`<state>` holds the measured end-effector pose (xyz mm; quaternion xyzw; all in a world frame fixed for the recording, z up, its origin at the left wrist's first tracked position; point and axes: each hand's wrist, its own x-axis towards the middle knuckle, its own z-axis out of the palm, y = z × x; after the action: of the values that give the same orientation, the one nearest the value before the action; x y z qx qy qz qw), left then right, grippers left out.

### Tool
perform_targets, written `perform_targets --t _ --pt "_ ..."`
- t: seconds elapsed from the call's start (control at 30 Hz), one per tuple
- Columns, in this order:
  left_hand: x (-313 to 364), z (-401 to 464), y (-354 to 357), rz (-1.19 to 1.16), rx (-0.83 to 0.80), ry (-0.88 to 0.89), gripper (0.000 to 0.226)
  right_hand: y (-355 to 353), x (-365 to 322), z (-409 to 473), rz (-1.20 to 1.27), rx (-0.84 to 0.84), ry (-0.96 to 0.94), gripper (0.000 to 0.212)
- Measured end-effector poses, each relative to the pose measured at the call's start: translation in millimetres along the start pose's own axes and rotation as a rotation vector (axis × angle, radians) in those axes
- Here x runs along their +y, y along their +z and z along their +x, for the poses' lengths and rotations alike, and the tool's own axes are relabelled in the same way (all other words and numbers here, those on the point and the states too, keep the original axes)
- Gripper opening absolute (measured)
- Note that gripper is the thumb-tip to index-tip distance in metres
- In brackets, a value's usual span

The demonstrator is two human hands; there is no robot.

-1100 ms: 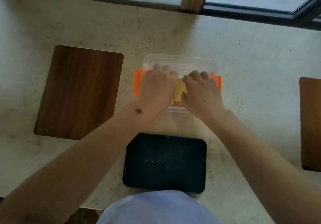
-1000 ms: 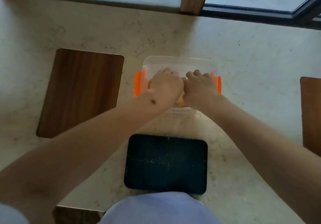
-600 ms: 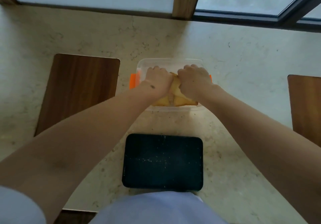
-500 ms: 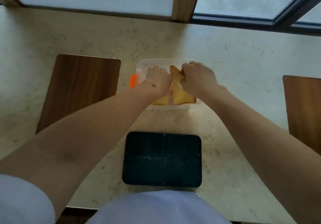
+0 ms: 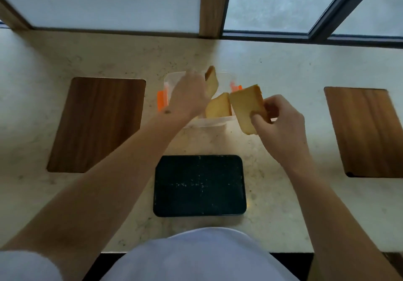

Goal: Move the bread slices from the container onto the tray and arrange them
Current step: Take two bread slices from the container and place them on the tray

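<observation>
A clear plastic container (image 5: 214,123) with orange clips stands on the counter beyond a black rectangular tray (image 5: 199,186), which carries only crumbs. My left hand (image 5: 188,96) is above the container and grips a golden bread slice (image 5: 212,82) held on edge. My right hand (image 5: 280,120) is lifted to the right of the container and pinches a second bread slice (image 5: 245,106) by its lower corner. A third slice (image 5: 218,107) leans inside the container.
Dark wooden inlays sit in the pale stone counter at the left (image 5: 98,123) and right (image 5: 366,131). A window frame (image 5: 210,6) runs along the back edge. My light-clothed body is at the near edge.
Both hands were down inside the container; each has now come up with a slice. The right hand has swung out to the right, clear of the container.
</observation>
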<state>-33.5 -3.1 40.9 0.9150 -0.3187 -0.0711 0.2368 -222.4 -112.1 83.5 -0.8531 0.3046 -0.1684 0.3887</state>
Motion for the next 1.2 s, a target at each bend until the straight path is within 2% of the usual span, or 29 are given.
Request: perform_targets --t 0.07,0.13,0.23,0.3,0.4,0.47,0.53,0.57,0.63,0.7,0.8,0.97,1.2 --pt "-1.8 -37.6 -31.3 -0.261 0.128 -0.047 0.019 -0.9 6.1 -23.1 0.025 -0.036 0.029 0.016" --pt "-10.9 -84.0 -49.5 -0.508 0.167 -0.133 0.014 4.2 15.1 -46.4 0.051 -0.103 0.082 0.011" --pt "-36.1 -152.2 -45.1 -0.917 0.011 -0.477 0.027 25.8 30.9 -81.2 0.055 -0.256 0.232 0.008" --pt "-56.9 -190.5 -25.5 -1.105 -0.104 -0.733 0.037 46.5 41.5 -100.6 -0.047 -0.375 0.286 0.008" --pt "-81.6 -235.4 4.3 -1.160 -0.160 -0.940 0.041 76.4 56.3 -112.8 -0.050 -0.554 0.402 0.005" --pt "-94.3 -255.0 17.1 -1.178 -0.181 -0.998 0.043 92.1 63.5 -109.6 0.229 -0.595 0.652 0.010" --pt "-104.6 -264.6 22.8 -1.200 -0.172 -1.027 0.045 107.4 65.3 -105.8 0.736 -0.547 0.995 0.022" --pt "-109.0 -266.8 23.8 -1.210 -0.159 -1.034 0.045 115.6 65.5 -106.8 0.907 -0.485 1.127 0.027" --pt "-116.8 -266.7 23.7 -1.217 -0.128 -1.027 0.043 132.6 65.3 -111.5 0.948 -0.399 1.243 0.029" --pt "-123.0 -265.1 22.3 -1.205 -0.107 -0.997 0.039 147.7 63.1 -118.8 0.877 -0.363 1.270 0.023" --pt "-131.9 -266.0 20.2 -1.211 -0.079 -0.951 0.031 165.4 57.2 -128.2 0.940 -0.357 1.307 0.016" --pt "-145.8 -276.0 23.0 -1.233 -0.041 -1.008 0.041 187.6 49.9 -132.6 1.035 -0.390 1.286 0.022" --pt "-161.2 -281.4 26.2 -1.233 -0.013 -1.053 0.046 208.2 35.0 -124.3 0.975 -0.464 1.253 0.016"
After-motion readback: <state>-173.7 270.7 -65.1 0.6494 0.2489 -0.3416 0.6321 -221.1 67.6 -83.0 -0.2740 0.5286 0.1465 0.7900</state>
